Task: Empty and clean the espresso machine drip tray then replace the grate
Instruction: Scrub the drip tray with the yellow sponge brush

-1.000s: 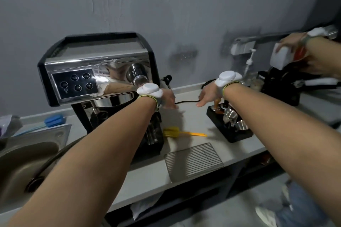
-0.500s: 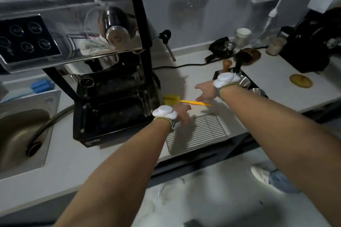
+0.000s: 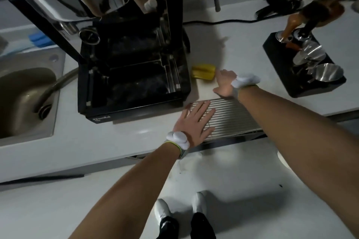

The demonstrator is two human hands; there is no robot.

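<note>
Grate (image 3: pixel 229 116) lies flat at bench (image 3: pixel 97 137) front edge, just right of machine (image 3: pixel 132 60). Left hand (image 3: pixel 194 122) spread flat on its left end. Right hand (image 3: pixel 223 85) open at its far edge, beside yellow brush (image 3: pixel 203 72), gripping nothing. Drip tray (image 3: pixel 134 85) uncovered in machine base.

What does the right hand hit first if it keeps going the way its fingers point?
Probably the yellow brush head: the right hand points up-left along the counter with its fingers right beside it. Depth is unclear, so contact cannot be confirmed.
</note>
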